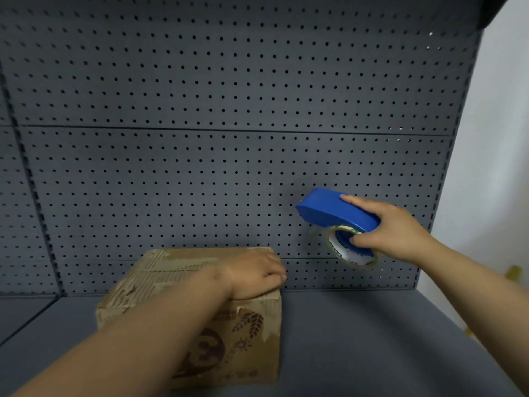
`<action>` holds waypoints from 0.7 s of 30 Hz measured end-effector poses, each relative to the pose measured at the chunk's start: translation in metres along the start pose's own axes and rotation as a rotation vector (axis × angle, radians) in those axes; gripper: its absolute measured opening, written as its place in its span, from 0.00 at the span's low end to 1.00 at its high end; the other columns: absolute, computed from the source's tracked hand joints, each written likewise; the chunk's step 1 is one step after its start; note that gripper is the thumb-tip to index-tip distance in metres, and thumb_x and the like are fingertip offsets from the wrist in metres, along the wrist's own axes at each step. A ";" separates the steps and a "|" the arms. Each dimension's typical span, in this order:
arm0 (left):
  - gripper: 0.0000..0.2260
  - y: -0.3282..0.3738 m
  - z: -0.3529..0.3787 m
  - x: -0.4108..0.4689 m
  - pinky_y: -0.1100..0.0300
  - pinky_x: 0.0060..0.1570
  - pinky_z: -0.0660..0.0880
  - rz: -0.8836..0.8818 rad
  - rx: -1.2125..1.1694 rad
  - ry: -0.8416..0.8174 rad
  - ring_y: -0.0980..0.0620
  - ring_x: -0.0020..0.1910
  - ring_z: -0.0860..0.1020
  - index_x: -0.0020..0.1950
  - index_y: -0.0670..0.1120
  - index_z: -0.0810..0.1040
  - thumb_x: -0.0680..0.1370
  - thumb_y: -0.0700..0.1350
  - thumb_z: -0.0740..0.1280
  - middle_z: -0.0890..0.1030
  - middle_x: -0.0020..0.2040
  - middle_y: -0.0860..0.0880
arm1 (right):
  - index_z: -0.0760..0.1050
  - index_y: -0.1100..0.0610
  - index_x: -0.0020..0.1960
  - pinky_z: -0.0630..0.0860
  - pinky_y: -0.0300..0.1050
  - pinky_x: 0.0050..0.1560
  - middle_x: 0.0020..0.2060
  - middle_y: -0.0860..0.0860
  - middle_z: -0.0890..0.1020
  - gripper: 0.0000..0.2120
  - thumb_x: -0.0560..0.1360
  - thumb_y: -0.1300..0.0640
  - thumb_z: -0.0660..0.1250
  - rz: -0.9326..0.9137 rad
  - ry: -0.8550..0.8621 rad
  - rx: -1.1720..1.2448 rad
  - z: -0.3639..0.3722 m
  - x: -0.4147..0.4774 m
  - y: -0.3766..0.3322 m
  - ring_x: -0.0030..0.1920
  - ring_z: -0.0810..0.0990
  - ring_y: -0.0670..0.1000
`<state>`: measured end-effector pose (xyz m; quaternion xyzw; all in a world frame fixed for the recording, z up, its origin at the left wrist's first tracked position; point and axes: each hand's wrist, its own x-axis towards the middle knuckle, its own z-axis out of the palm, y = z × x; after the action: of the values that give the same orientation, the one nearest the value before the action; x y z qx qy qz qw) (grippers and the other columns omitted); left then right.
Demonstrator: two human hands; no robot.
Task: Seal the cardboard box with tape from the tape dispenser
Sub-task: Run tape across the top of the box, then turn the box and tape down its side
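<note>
A worn brown cardboard box [160,279] with peeled paper and dark printed marks sits on the grey shelf, left of centre. My left hand [254,275] lies flat on the box's top right corner, fingers curled over the edge. My right hand [392,230] holds a blue tape dispenser [329,209] in the air, to the right of the box and above it. A roll of clear tape [347,249] hangs under the dispenser's blue body. The dispenser's nose points left, toward the box, and is apart from it.
The grey shelf surface [372,339] stretches to the right of the box. A dark grey pegboard wall [229,110] rises directly behind the box. A white wall [498,167] stands at the far right.
</note>
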<state>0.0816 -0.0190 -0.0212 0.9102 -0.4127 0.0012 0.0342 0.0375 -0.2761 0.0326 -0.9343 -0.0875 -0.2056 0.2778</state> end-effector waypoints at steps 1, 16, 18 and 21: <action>0.20 -0.001 0.003 0.001 0.52 0.69 0.63 0.009 0.013 0.018 0.52 0.60 0.72 0.52 0.46 0.79 0.78 0.52 0.50 0.80 0.56 0.49 | 0.65 0.34 0.66 0.71 0.38 0.37 0.52 0.48 0.78 0.36 0.65 0.59 0.71 -0.003 0.015 0.033 0.000 0.000 -0.005 0.40 0.76 0.45; 0.26 -0.087 -0.094 -0.056 0.59 0.43 0.80 -0.450 -1.757 0.279 0.49 0.46 0.81 0.58 0.39 0.75 0.76 0.61 0.59 0.82 0.50 0.43 | 0.63 0.30 0.64 0.73 0.36 0.46 0.56 0.48 0.75 0.37 0.65 0.59 0.73 -0.197 0.193 0.214 0.051 0.012 -0.163 0.51 0.77 0.46; 0.16 -0.110 -0.105 -0.070 0.65 0.32 0.80 -0.446 -1.748 0.299 0.53 0.39 0.79 0.50 0.41 0.78 0.76 0.55 0.63 0.83 0.39 0.47 | 0.63 0.30 0.64 0.73 0.38 0.47 0.53 0.48 0.74 0.38 0.64 0.57 0.74 -0.185 0.212 0.187 0.068 0.016 -0.188 0.50 0.76 0.47; 0.09 -0.146 -0.118 -0.089 0.68 0.27 0.78 -0.411 -1.739 0.289 0.56 0.29 0.77 0.40 0.42 0.78 0.77 0.46 0.64 0.80 0.29 0.50 | 0.62 0.30 0.65 0.74 0.43 0.51 0.50 0.49 0.74 0.38 0.64 0.54 0.74 -0.166 0.266 0.131 0.095 0.021 -0.222 0.49 0.74 0.48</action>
<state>0.1357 0.1514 0.0849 0.6099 -0.0890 -0.2030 0.7608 0.0269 -0.0384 0.0770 -0.8682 -0.1399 -0.3437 0.3295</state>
